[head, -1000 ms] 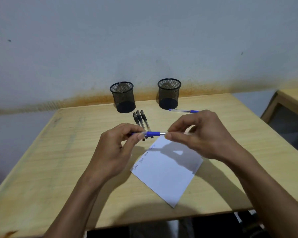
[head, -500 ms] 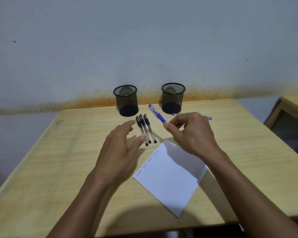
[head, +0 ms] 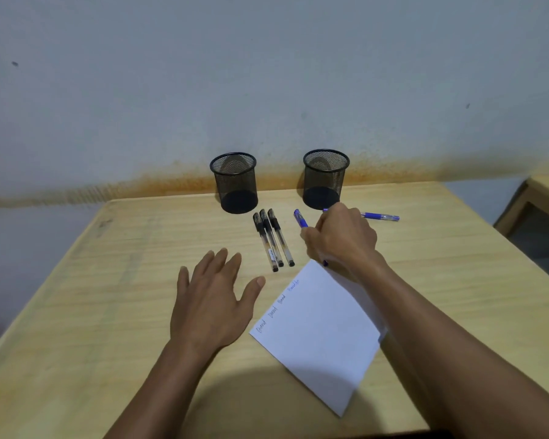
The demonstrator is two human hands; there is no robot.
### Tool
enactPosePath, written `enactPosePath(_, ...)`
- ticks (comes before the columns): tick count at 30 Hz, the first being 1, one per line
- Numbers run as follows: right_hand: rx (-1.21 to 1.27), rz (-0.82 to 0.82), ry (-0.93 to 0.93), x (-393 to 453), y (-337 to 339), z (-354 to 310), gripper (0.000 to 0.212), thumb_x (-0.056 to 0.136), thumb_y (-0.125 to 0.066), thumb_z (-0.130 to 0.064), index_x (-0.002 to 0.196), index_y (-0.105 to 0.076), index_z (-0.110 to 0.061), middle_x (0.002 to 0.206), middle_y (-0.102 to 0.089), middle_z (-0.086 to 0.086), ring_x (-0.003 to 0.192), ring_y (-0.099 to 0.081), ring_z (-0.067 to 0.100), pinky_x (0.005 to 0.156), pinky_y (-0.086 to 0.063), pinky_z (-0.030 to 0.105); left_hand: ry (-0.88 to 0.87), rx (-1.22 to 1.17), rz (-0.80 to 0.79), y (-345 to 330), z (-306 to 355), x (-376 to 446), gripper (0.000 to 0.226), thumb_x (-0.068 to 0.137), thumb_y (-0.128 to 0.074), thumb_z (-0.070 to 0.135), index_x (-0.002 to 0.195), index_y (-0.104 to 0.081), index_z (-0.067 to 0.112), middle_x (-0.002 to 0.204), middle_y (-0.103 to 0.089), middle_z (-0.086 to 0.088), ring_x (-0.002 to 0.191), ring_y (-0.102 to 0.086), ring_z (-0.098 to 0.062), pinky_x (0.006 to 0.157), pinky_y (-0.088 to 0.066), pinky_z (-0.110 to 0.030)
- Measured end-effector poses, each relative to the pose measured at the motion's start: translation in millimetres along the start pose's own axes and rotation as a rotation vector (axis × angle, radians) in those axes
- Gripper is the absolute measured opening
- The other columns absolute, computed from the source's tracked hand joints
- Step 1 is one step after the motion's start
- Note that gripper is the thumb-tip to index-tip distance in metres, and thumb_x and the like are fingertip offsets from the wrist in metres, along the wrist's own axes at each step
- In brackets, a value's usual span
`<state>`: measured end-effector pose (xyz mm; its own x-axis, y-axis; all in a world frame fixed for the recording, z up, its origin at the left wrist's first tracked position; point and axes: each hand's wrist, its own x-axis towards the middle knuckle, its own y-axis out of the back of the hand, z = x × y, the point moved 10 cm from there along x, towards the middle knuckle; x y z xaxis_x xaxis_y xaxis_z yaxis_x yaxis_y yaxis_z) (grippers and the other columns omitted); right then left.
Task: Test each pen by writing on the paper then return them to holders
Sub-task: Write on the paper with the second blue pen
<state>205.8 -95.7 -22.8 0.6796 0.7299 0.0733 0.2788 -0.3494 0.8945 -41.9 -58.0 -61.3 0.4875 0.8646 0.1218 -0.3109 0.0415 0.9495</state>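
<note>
— Where is the pen under test?

— My right hand point(head: 343, 239) pinches the blue pen point(head: 301, 218) just beyond the paper point(head: 317, 337), tip at its far corner, I judge for writing.

— The left hand point(head: 211, 305)?

— Released, fingers spread beside the paper. Three black pens point(head: 273, 240) lie beyond it, before the left mesh holder point(head: 234, 182).

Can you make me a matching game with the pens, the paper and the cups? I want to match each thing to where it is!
Things:
1. three black pens
2. blue pen
3. sheet of paper
4. second blue pen

Places:
A. held in the right hand
B. lying alone by the right mesh holder
C. side by side in front of the left mesh holder
D. flat beside the open left hand

Pairs: 1-C, 2-A, 3-D, 4-B
</note>
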Motion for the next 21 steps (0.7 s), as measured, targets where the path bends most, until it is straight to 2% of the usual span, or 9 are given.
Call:
enactPosePath(2,0.017,0.064,-0.022,1,14,10,0.025,0.089,-0.068,-0.039,0.096,-0.068,-0.016,0.095,-0.067,0.005,0.087,-0.063,0.031,0.069,-0.046,0.035,-0.004,0.004,0.002,-1,0,0,0.073,0.092,-0.024,0.071,0.152,-0.032,0.029,0.164,-0.021,0.005,0.153,-0.008,-0.015,0.122,-0.007,-0.05)
enactPosePath(4,0.015,0.148,-0.07,6,32,27,0.02,0.092,-0.066,-0.034,0.103,-0.069,-0.017,0.104,-0.067,0.008,0.102,-0.062,0.035,0.081,-0.048,0.038,-0.008,0.007,0.004,-2,0,-1,0.073,0.093,-0.024,0.07,0.152,-0.032,0.028,0.164,-0.021,0.004,0.153,-0.008,-0.015,0.122,-0.007,-0.05)
enactPosePath(6,-0.052,0.191,-0.092,16,43,46,0.022,0.094,-0.065,-0.03,0.112,-0.07,-0.018,0.118,-0.066,0.01,0.117,-0.055,0.035,0.092,-0.041,0.041,-0.008,0.011,0.005,-2,0,-2,0.073,0.093,-0.024,0.07,0.152,-0.032,0.028,0.164,-0.021,0.004,0.153,-0.008,-0.016,0.122,-0.007,-0.05)
enactPosePath(8,-0.148,0.186,-0.07,26,45,59,0.027,0.096,-0.062,-0.031,0.12,-0.069,-0.019,0.128,-0.058,0.009,0.125,-0.047,0.034,0.096,-0.036,0.044,-0.008,0.013,0.006,-2,0,-2,0.073,0.094,-0.024,0.069,0.152,-0.032,0.027,0.164,-0.021,0.003,0.153,-0.008,-0.016,0.122,-0.007,-0.05)
enactPosePath(13,-0.277,0.126,0.029,43,40,71,0.031,0.1,-0.057,-0.043,0.122,-0.073,-0.028,0.127,-0.054,0.009,0.124,-0.045,0.034,0.094,-0.037,0.045,-0.008,0.025,0.006,-2,1,-1,0.073,0.094,-0.024,0.069,0.153,-0.031,0.027,0.164,-0.021,0.003,0.153,-0.009,-0.016,0.122,-0.009,-0.051)
enactPosePath(19,-0.246,0.156,0.146,41,42,61,0.022,0.098,-0.063,-0.038,0.109,-0.078,-0.026,0.114,-0.062,0.008,0.115,-0.049,0.033,0.081,-0.03,0.04,-0.01,0.01,0.015,-1,2,-1,0.074,0.093,-0.025,0.07,0.153,-0.033,0.026,0.163,-0.023,0.002,0.153,-0.011,-0.017,0.122,-0.01,-0.052)
enactPosePath(21,-0.167,0.18,0.169,35,46,61,0.019,0.097,-0.064,-0.034,0.103,-0.077,-0.022,0.105,-0.068,0.007,0.109,-0.052,0.032,0.078,-0.032,0.038,-0.01,0.01,0.014,0,2,-1,0.074,0.093,-0.026,0.07,0.153,-0.033,0.026,0.163,-0.023,0.002,0.152,-0.011,-0.017,0.122,-0.01,-0.052)
